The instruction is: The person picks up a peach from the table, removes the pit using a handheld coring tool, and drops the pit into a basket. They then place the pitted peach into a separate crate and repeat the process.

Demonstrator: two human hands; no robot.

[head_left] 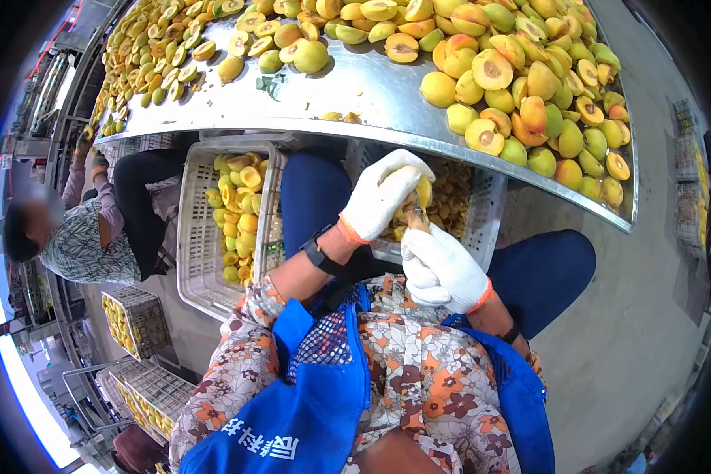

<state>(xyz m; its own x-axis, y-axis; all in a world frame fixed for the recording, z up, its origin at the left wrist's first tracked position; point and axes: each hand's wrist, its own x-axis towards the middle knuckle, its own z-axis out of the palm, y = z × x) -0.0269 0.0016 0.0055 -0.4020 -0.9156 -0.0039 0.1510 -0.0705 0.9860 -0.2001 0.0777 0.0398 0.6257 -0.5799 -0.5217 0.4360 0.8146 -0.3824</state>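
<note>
My left hand (387, 193), in a white glove with an orange cuff, is closed around a yellow peach half (423, 192). Just below and to the right, my right hand (444, 270), gloved the same way, grips the handle of a small pitting tool (415, 220), whose metal tip touches the fruit. Both hands are over a crate (488, 207) of pits and scraps, in front of the metal table's edge (292, 126). My fingers partly hide the tool and the fruit.
Halved and whole peaches (529, 103) are heaped on the metal table. A white crate (188, 229) of peach halves stands at the left, beside my knee. Further left a person (87, 237) sits at the same table. More crates (146, 316) stand on the floor.
</note>
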